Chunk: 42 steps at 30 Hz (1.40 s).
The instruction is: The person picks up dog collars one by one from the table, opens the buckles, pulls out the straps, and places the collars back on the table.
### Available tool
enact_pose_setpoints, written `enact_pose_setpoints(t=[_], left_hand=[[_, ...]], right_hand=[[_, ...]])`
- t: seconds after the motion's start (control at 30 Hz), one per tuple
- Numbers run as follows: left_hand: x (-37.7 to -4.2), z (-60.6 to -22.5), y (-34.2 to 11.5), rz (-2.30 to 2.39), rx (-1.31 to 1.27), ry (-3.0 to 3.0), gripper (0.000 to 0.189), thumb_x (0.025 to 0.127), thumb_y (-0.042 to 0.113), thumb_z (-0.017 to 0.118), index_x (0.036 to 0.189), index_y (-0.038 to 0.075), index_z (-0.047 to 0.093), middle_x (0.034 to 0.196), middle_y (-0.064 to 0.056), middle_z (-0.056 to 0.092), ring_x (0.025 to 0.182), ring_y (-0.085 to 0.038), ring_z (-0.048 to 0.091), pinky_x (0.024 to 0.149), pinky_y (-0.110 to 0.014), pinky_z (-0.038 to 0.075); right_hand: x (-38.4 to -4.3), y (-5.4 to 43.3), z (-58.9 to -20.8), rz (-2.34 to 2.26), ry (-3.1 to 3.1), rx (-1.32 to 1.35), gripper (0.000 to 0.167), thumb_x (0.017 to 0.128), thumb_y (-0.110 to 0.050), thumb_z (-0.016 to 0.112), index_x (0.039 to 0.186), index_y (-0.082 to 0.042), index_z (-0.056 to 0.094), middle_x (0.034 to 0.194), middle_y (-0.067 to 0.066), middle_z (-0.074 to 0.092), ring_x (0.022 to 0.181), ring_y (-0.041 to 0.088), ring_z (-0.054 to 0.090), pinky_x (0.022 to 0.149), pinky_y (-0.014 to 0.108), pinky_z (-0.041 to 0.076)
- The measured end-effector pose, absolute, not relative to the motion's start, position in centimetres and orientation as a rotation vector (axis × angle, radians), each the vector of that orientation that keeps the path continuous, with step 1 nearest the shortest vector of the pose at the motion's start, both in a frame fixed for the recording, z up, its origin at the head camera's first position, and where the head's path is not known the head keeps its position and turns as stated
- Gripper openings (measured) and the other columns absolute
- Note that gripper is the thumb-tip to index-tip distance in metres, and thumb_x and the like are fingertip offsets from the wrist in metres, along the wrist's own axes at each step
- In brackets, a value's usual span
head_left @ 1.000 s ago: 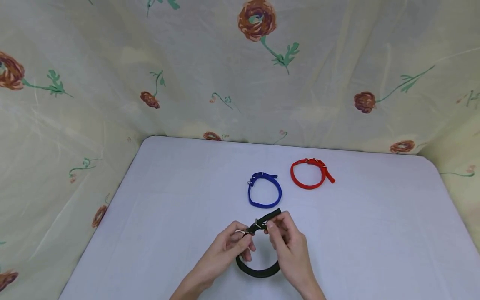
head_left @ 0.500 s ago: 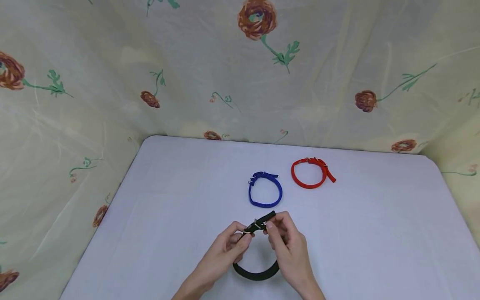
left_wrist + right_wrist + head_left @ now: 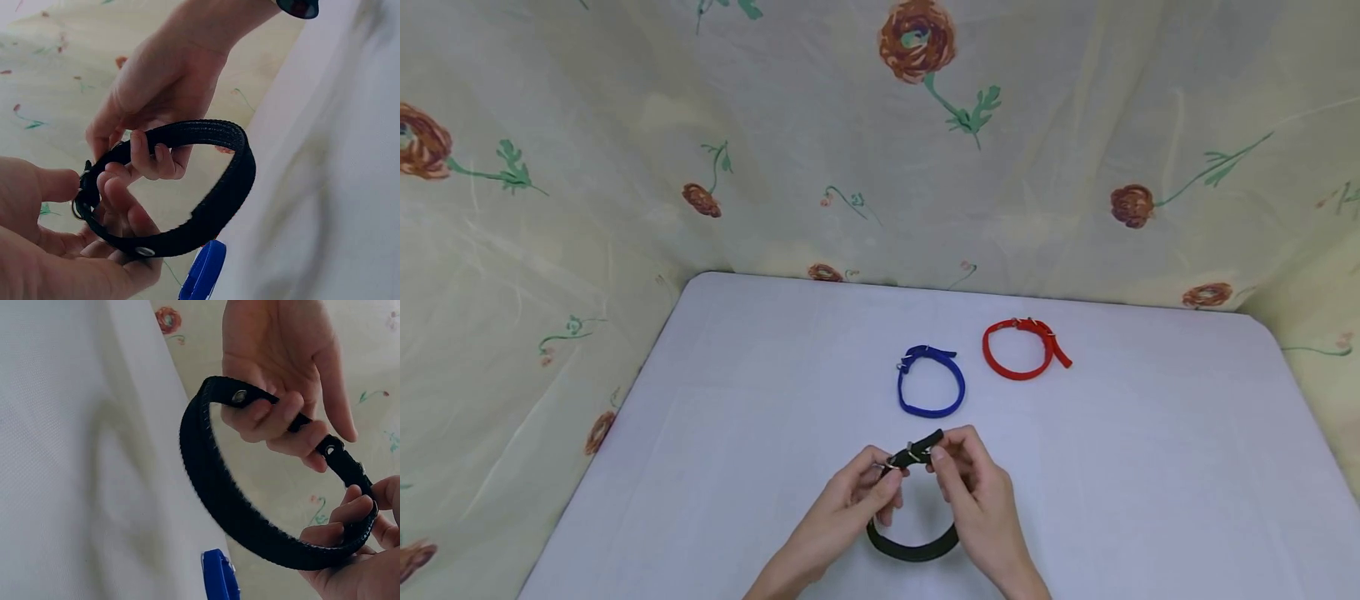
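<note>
Both hands hold a black buckled collar point(image 3: 913, 552) that forms a closed loop near the front of the table in the head view. My left hand point(image 3: 850, 502) pinches it beside the metal buckle and ring, thumb on the near side. My right hand point(image 3: 979, 497) pinches the strap just right of the buckle, where the short free end sticks up. In the left wrist view the collar point(image 3: 232, 187) hangs as a wide band with a metal rivet low on it. The right wrist view shows the band point(image 3: 219, 487) with metal eyelets near the left hand's fingers.
A blue collar point(image 3: 931, 412) lies buckled on the white table point(image 3: 760, 400) just beyond the hands. Farther right and back lies a red collar point(image 3: 1017, 376), its tail pointing right. Flower-patterned cloth point(image 3: 775, 125) hangs behind and beside the table.
The collar's free end has drawn back down and left through the buckle, so less of it sticks out. The lower loop has dropped slightly. Both hands keep nearly the same place.
</note>
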<state>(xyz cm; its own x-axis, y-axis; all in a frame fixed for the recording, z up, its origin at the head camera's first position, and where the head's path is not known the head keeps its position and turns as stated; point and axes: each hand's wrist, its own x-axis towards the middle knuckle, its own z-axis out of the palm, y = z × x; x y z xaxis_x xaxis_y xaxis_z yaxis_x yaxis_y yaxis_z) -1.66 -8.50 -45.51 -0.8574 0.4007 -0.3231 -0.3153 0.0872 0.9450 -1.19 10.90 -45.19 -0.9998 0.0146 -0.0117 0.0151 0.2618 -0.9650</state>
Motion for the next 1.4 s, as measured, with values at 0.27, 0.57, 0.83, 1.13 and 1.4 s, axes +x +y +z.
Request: enact_pose_setpoints(t=[0.27,0.57,0.83,1.13,1.4], left_hand=[[-1.55,-45.46,-8.67,1.848,0.071,1.849,0.039,0.112,0.037,0.058,0.128,0.001,0.06,0.09,0.003,0.057,0.074,-0.007,0.049,0.069,-0.019,0.042],[-1.63,-45.44,-8.75,1.833,0.035,1.877,0.039,0.112,0.04,0.058,0.128,0.004,0.063,0.085,0.005,0.049,0.068,-0.007,0.04,0.063,-0.019,0.034],[-1.6,-45.5,-8.76,1.832,0.041,1.87,0.041,0.112,0.043,0.056,0.129,0.006,0.062,0.085,0.003,0.051,0.07,-0.008,0.042,0.064,-0.019,0.037],[-1.81,-45.21,-8.7,1.826,0.072,1.91,0.038,0.114,0.039,0.054,0.126,0.004,0.06,0.094,0.0,0.061,0.076,-0.009,0.053,0.07,-0.021,0.045],[-1.74,-45.33,-8.7,1.833,0.055,1.863,0.039,0.114,0.04,0.054,0.126,0.004,0.059,0.083,0.003,0.05,0.068,-0.008,0.04,0.062,-0.018,0.035]], right_hand=[[-0.96,10.66,-45.24,-1.887,2.49,0.006,0.006,0.113,-0.021,0.058,0.111,-0.016,0.061,0.084,0.012,0.062,0.062,0.019,0.056,0.058,0.024,0.046],[-1.02,10.59,-45.11,-1.923,2.505,0.043,0.007,0.113,-0.02,0.057,0.113,-0.014,0.06,0.084,0.005,0.06,0.063,0.02,0.057,0.06,0.025,0.046],[-1.14,10.8,-45.18,-1.976,2.525,0.06,0.008,0.113,-0.019,0.057,0.111,-0.012,0.06,0.085,0.002,0.061,0.062,0.022,0.057,0.061,0.025,0.046],[-1.07,10.65,-45.22,-1.909,2.503,0.013,0.008,0.114,-0.021,0.057,0.111,-0.014,0.06,0.08,0.003,0.058,0.062,0.021,0.056,0.058,0.025,0.046],[-1.02,10.65,-45.24,-1.903,2.504,-0.002,0.008,0.113,-0.022,0.057,0.11,-0.015,0.061,0.079,0.001,0.058,0.061,0.019,0.056,0.055,0.024,0.045]])
